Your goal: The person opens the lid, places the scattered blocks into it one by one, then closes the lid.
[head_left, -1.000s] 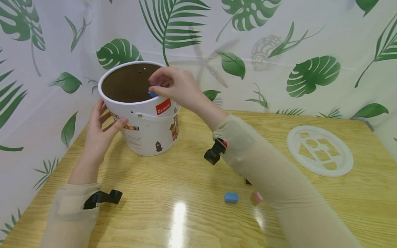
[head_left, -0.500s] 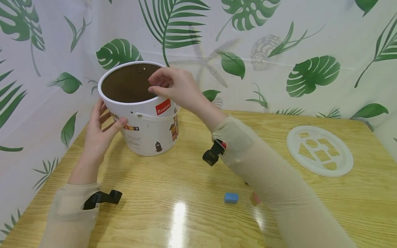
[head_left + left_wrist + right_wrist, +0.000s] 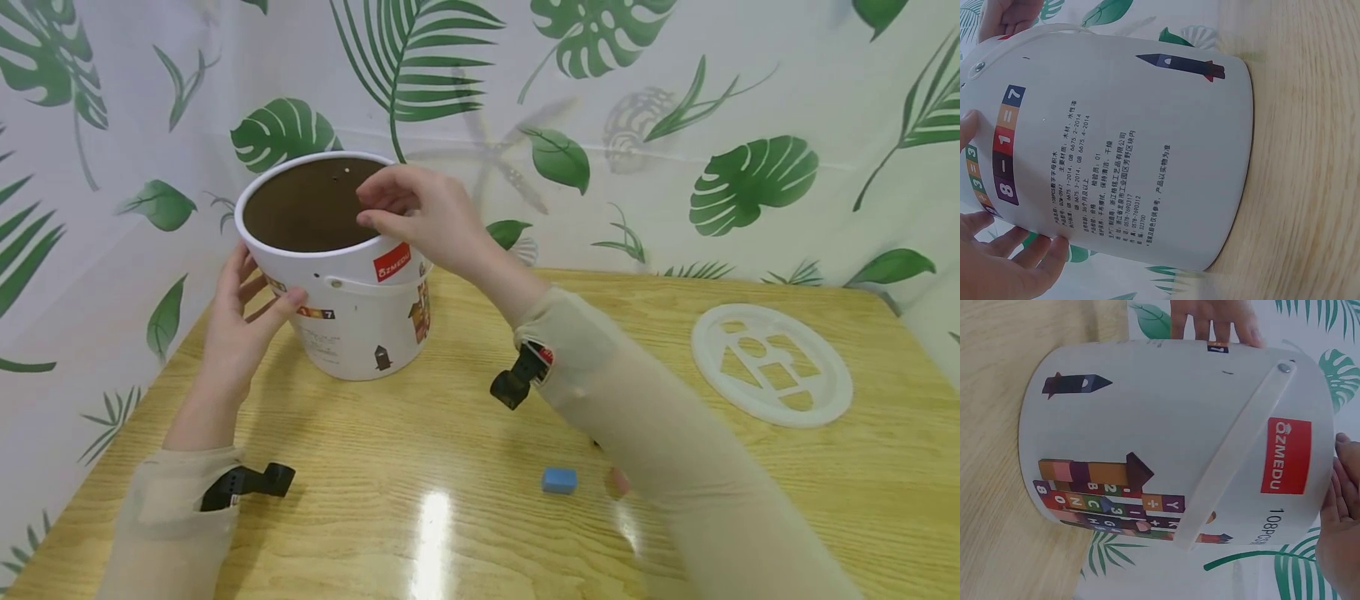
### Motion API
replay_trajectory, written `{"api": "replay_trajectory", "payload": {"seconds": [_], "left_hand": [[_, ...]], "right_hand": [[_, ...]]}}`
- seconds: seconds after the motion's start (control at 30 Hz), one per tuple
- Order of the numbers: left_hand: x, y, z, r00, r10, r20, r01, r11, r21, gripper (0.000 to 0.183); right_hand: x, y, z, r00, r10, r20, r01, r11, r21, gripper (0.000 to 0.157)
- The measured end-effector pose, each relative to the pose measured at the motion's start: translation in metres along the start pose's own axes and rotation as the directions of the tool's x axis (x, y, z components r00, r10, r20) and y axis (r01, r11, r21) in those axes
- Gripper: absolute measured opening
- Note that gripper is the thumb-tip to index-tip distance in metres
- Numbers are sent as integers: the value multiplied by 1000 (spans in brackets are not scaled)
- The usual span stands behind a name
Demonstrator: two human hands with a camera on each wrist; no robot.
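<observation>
A white bucket with printed pictures, a red label and a white strap handle stands upright on the table. My left hand steadies its left side, thumb on the front wall and fingers bent round the side; in the left wrist view those fingers lie against the wall. Over the right part of the rim is my right hand, fingers loosely bent above the opening and thumb apart from them. No object shows between them. The bucket's bottom is hidden. In the right wrist view the right hand is at the rim.
On the wooden table lies a blue block. A pink piece is partly covered by the right sleeve, and a dark bit shows beside it. A round white board with shaped cut-outs lies at the right. Leaf-printed cloth hangs behind.
The blue block in my right fingers a second ago has gone from sight at the bucket's opening. My right hand has barely moved; my left keeps its place on the bucket.
</observation>
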State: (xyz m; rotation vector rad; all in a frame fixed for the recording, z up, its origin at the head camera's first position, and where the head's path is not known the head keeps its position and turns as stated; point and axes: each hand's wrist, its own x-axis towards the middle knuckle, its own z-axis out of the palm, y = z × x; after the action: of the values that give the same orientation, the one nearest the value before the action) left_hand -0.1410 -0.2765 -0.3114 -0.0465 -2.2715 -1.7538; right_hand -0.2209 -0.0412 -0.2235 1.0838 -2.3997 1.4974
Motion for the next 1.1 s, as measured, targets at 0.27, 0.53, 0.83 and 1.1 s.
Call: {"api": "replay_trajectory", "payload": {"seconds": [0.27, 0.53, 0.83, 1.1], "left_hand": [[-1, 0, -1, 1000, 4, -6, -4, 1000, -1, 80], [-1, 1, 0, 1000, 0, -9, 0, 1000, 1, 79], [0, 0, 1, 1000, 11, -7, -11, 1000, -11, 80], [0, 0, 0, 1000, 6, -11, -6, 1000, -4, 79]], "right_hand": [[-28, -11, -15, 984, -136, 116, 138, 990, -8, 23], [-77, 3, -46, 967, -150, 207, 173, 981, -94, 26], [-138, 39, -95, 952, 43, 302, 9, 986, -168, 25], [-185, 76, -116, 937, 150, 316, -80, 972, -223, 23]]}}
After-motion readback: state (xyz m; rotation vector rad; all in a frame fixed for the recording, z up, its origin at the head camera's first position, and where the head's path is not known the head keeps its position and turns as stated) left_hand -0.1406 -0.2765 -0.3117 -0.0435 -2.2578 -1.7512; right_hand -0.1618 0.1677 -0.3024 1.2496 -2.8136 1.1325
